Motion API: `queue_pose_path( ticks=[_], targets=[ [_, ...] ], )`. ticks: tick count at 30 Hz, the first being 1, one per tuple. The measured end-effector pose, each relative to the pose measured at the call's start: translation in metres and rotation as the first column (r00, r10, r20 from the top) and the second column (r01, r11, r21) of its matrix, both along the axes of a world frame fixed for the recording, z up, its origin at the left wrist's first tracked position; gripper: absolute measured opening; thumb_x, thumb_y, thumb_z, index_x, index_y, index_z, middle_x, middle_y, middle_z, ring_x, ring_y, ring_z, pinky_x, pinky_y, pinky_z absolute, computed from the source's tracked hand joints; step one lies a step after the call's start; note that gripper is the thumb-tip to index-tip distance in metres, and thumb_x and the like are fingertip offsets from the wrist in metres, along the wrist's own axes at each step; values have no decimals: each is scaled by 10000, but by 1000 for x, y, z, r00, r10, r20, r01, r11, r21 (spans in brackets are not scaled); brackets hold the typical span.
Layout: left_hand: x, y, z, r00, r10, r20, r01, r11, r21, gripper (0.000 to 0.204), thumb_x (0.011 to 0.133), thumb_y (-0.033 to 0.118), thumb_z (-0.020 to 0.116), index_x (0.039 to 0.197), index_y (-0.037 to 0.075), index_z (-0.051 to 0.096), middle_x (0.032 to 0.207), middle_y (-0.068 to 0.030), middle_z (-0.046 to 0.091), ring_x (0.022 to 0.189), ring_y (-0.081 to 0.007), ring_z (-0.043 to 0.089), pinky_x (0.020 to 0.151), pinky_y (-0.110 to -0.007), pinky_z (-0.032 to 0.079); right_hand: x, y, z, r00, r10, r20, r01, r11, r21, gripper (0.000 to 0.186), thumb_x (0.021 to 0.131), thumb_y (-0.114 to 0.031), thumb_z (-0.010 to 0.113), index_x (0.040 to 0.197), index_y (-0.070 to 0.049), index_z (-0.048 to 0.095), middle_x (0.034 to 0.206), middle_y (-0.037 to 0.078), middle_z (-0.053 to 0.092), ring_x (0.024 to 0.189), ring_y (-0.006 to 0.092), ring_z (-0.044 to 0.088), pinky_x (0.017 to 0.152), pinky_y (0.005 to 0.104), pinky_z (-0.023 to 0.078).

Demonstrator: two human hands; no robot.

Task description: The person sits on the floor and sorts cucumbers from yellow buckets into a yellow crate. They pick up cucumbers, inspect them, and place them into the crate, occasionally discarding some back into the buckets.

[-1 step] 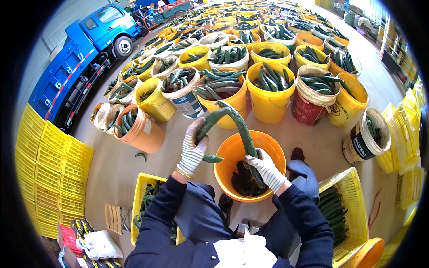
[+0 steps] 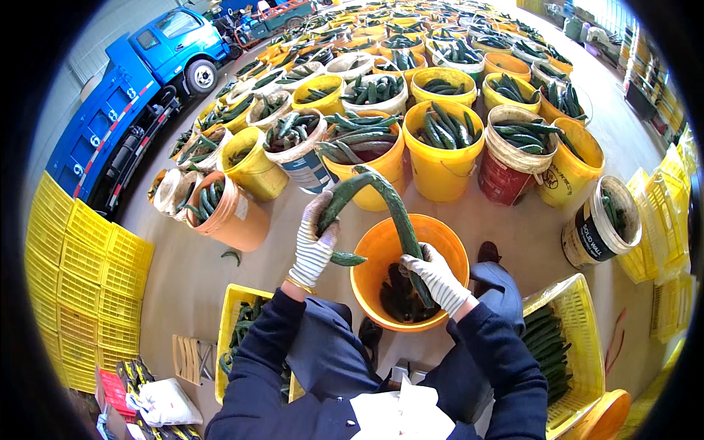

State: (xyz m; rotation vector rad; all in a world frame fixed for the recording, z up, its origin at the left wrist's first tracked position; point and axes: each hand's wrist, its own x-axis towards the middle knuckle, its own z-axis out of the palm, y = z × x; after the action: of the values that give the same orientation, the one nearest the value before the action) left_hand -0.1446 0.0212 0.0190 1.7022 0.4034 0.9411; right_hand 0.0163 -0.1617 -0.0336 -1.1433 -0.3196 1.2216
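My left hand (image 2: pixel 315 246), in a striped glove with dirty fingers, is closed round a dark green curved cucumber (image 2: pixel 338 203). A green cucumber tip (image 2: pixel 347 259) sticks out below that hand; whether it belongs to the same cucumber is hidden by the glove. My right hand (image 2: pixel 434 275), gloved alike, grips the lower part of a long cucumber (image 2: pixel 396 211). The upper ends of the two lengths meet or overlap above the rim of an orange bucket (image 2: pixel 364 284). Dark cucumbers (image 2: pixel 400 297) lie at the bottom of this bucket, which stands between my legs.
Yellow crates of cucumbers stand by my left (image 2: pixel 229 312) and right (image 2: pixel 584 330) sides. Ahead, many cucumber-filled buckets (image 2: pixel 442 170) cover the floor. Stacked yellow crates (image 2: pixel 84 275), a small folding stool (image 2: pixel 192 359) and a blue truck (image 2: pixel 139 95) are to the left. One small cucumber (image 2: pixel 232 257) lies on the floor.
The left hand and its cucumber have shifted very slightly; both grips look the same.
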Motion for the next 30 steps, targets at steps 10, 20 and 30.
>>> queue_pose_path(
  ticks=[10, 20, 30],
  targets=[
    [12, 3, -13, 997, -30, -64, 29, 1000, -4, 552, 830, -77, 520, 1348, 76, 405, 1178, -41, 514, 926, -92, 519, 800, -236, 463, 0, -1, 0, 990, 42, -134, -38, 999, 30, 289, 858, -121, 646, 1096, -43, 502, 938, 52, 590, 817, 150, 609, 769, 296, 511],
    [1, 17, -24, 994, 74, -80, -61, 986, 158, 553, 811, -106, 496, 1331, 62, 409, 1253, -51, 480, 1094, -141, 490, 913, -265, 423, 5, -4, 5, 948, 119, -296, -97, 991, 89, 266, 865, -132, 638, 1082, -47, 511, 935, 67, 612, 859, 170, 621, 819, 330, 520],
    [-154, 48, -9, 642, 741, -198, -505, 603, 617, 495, 792, -44, 523, 1278, 25, 463, 1252, -161, 502, 1180, -299, 468, 1028, -404, 346, 9, -12, 3, 986, -67, 155, 59, 997, 54, 369, 781, -87, 715, 1096, -72, 523, 954, 11, 604, 876, 119, 563, 831, 260, 445]
  ],
)
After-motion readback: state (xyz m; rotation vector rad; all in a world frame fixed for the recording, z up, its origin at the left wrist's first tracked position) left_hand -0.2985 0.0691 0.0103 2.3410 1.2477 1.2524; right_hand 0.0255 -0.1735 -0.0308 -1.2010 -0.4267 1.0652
